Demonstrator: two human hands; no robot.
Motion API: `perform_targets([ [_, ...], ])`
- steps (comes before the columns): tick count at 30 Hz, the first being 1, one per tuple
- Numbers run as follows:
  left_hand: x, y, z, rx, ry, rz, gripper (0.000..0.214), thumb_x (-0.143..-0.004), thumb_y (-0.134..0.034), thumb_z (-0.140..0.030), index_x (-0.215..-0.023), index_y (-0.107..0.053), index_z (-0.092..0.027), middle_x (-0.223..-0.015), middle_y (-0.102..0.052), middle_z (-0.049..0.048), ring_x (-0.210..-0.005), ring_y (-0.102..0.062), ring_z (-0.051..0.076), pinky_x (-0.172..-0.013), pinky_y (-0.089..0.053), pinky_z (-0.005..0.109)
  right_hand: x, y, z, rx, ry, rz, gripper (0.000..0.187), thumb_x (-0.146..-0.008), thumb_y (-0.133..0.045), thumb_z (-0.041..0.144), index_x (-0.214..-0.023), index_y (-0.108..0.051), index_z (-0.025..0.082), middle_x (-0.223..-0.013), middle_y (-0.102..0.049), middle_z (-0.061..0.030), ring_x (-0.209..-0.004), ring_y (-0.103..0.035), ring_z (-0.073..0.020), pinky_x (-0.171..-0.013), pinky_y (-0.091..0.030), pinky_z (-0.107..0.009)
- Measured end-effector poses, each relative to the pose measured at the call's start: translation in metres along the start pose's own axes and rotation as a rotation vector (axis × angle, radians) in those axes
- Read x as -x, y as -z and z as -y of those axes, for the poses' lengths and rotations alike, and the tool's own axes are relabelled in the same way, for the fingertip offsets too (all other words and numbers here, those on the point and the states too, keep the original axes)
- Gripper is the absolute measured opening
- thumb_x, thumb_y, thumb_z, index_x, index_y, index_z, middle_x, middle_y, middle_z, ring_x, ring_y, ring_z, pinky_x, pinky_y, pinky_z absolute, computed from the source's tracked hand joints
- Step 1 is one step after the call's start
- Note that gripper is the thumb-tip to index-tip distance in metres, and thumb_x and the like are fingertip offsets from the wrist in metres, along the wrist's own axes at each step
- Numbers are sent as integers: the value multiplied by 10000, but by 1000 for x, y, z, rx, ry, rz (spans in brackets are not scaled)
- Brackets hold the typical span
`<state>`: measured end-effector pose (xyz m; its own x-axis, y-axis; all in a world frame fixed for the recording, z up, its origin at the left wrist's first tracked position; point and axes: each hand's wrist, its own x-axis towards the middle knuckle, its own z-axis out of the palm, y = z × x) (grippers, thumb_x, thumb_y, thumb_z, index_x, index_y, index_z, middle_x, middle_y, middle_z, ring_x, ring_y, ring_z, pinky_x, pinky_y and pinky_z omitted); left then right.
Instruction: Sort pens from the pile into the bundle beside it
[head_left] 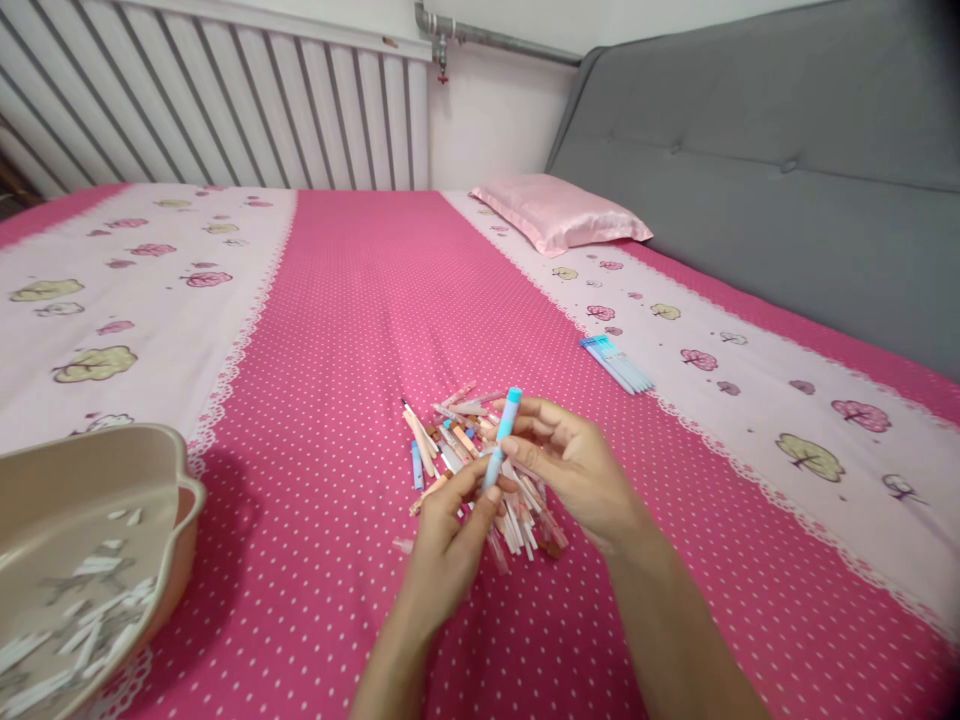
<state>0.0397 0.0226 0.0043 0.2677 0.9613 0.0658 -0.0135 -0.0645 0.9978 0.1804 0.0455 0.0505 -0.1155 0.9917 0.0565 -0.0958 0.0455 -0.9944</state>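
Both hands grip one light-blue pen (pixel 508 420), held tilted with its brighter blue end up. My left hand (pixel 454 530) pinches the lower part between thumb and fingers. Higher up, around the middle, the thumb and fingers of my right hand (pixel 559 455) close on it. Below and behind the hands lies a loose pile of pen parts (pixel 424 445), with pink, white, orange and blue barrels and caps; the hands hide part of it. To the right, several light-blue pens (pixel 619 365) lie side by side in a neat row on the bedspread.
A beige basin (pixel 187 540) with white and grey strips stands at the lower left. The pink dotted bedspread (pixel 360 290) covers the bed. A pink pillow (pixel 562 212) lies by the grey headboard (pixel 750 130). Behind the bed are a white radiator (pixel 300 110) and a pipe (pixel 510 38).
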Motion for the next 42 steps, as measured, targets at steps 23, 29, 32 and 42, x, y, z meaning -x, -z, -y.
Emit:
perform_targets([
  [23,7,6,-14,561,216,308,313,-871,-494,-264,-1141,-619,-166,-783,-661,75,-645,-551,131,-659,-420,262,5,3,9,-261,-232,208,335,-760,-660,282,-1085,-618,212,-946,-680,-38,-625,-635,-109,-559,-538,-237],
  [29,8,9,-15,583,237,347,308,-869,-503,-270,-1137,-618,-168,-759,-663,74,-636,-568,130,-655,-428,256,5,4,8,-257,-232,232,305,-771,-655,258,-1074,-641,219,-869,-682,-26,-716,-640,-115,-631,-535,-232],
  [32,7,8,-13,559,222,333,302,-861,-523,-272,-1131,-612,-168,-773,-670,72,-645,-576,126,-654,-432,246,4,5,4,-236,-224,202,322,-728,-703,261,-1042,-652,214,-822,-667,-10,-681,-626,-102,-618,-525,-219],
  [42,6,6,-11,486,185,322,210,-860,-537,-216,-1043,-626,-164,-799,-678,54,-649,-576,97,-657,-438,222,3,3,4,-133,-225,92,371,-604,-793,301,-912,-636,164,-714,-578,24,-621,-570,-80,-581,-465,-207],
])
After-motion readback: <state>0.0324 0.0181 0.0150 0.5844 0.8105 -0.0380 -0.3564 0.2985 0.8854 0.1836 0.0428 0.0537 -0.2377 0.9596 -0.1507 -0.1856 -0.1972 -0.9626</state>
